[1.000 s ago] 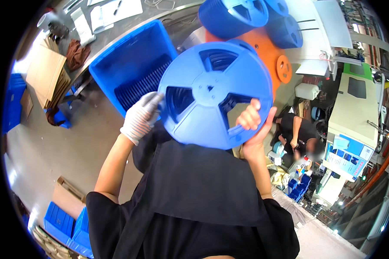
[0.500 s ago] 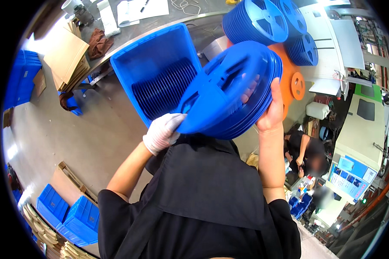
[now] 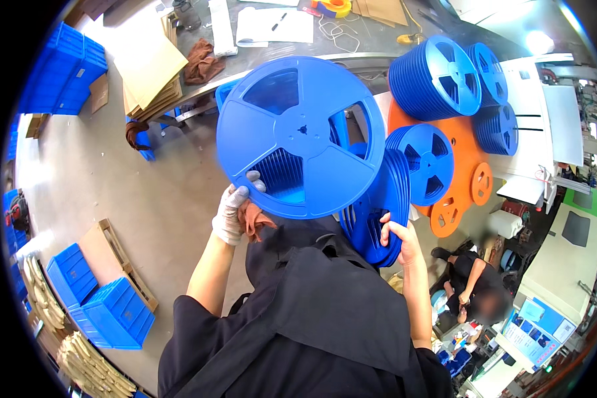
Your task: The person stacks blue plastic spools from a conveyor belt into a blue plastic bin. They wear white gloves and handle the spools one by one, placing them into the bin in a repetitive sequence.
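Grey workshop floor below, metal bench behind the big blue reel. Gloved left hand pinches its lower rim; bare right hand is closed on the stack of reels just right of it. Probably light, stiff, slick plastic; best held by rim or spokes.

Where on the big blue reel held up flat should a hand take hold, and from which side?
Grip the big blue reel at its thin outer rim, coming from the lower left edge, where the gloved left hand already pinches it. The broad flat face offers no hold except the spoke cut-outs, and the right hand is steadying the stack of reels alongside.
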{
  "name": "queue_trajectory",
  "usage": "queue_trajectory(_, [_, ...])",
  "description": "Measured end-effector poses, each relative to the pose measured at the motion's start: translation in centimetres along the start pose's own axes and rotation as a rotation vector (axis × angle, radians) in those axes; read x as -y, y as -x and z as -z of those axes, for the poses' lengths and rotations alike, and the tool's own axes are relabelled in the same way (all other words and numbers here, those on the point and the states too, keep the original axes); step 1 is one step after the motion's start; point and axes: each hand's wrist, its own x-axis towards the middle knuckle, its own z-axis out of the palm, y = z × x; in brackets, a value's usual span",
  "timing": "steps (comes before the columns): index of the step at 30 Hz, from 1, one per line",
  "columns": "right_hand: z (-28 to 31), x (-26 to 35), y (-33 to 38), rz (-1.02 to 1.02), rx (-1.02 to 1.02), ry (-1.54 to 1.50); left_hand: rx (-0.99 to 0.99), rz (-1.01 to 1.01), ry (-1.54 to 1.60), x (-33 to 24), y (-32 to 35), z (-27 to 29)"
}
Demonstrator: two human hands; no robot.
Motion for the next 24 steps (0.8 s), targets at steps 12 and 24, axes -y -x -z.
queue_trajectory(12, [5.9,-9.3,-3.1,-0.226,-0.154,0.200,-0.122,0.067,-0.364,8.3,-9.8,-2.4])
queue_trajectory(24, [13.9,-12.0,-1.7,-0.302,-0.198,0.135,-0.370,0.134,-0.730,20.2,-23.8,-4.6])
